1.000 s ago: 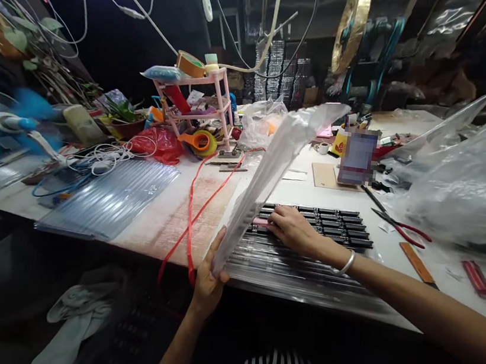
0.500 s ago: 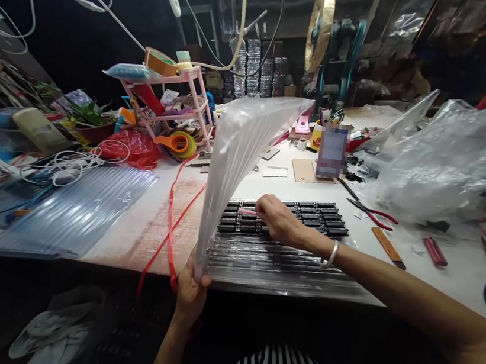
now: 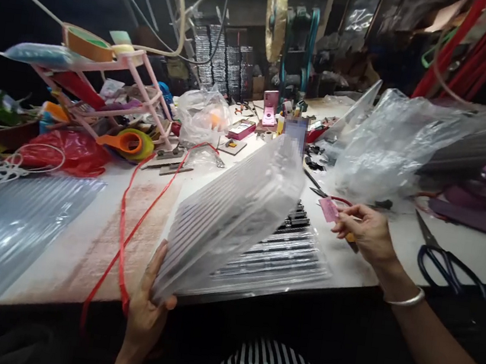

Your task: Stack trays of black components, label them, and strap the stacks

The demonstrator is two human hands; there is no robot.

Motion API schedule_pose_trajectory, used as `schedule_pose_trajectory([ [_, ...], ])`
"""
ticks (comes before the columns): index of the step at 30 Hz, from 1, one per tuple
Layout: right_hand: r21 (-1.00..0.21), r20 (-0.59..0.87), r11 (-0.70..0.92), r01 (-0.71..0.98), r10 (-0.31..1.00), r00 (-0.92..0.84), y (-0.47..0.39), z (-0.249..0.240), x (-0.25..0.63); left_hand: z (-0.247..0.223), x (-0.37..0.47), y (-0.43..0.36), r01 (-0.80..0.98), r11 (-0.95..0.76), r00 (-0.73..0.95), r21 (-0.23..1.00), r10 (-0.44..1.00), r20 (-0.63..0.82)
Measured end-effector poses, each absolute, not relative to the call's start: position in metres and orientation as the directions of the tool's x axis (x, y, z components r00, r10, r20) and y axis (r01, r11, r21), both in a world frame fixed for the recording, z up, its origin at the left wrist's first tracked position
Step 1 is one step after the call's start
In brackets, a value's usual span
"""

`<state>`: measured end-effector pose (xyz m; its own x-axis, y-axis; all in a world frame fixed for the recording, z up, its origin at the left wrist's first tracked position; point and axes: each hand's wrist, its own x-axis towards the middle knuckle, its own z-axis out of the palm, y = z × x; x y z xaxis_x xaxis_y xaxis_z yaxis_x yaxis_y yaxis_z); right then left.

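Note:
My left hand (image 3: 152,307) grips the near-left edge of a ribbed clear plastic sheet (image 3: 226,204), thumb on one side and fingers on the other. The sheet stands tilted over more ribbed clear plastic (image 3: 277,261) lying on the table. Rows of black parts (image 3: 298,218) show partly past its right edge; the rest are hidden behind it. Off to the right, my right hand (image 3: 366,231) pinches a small pink slip (image 3: 329,209) between thumb and fingers, above the tabletop and apart from the sheet.
Another stack of ribbed plastic (image 3: 26,231) lies at the left beside a red ribbon (image 3: 123,238). Scissors (image 3: 443,256) rest at the right edge, with crumpled clear plastic bags (image 3: 386,147) behind. A pink rack (image 3: 143,85) stands at the back left.
My right hand has moved right, away from the black parts, carrying the pink slip. The raised sheet has tipped to the right over the parts. The view has turned rightward.

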<state>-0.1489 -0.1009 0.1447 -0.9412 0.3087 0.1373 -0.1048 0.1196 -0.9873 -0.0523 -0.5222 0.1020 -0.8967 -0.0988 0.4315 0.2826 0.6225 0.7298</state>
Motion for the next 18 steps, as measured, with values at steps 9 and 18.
schedule_pose_trajectory([
  [9, -0.616, 0.532, 0.713, -0.335, 0.062, -0.844, -0.089, 0.105, -0.123, 0.108, -0.055, -0.517, 0.268, 0.68, -0.909, 0.682, -0.056, 0.413],
  [18, -0.722, 0.509, 0.603, -0.339, 0.132, -0.851, -0.086, 0.101, -0.124, 0.115, -0.058, -0.519, 0.338, 0.827, -0.912, 0.449, 0.169, 0.375],
])
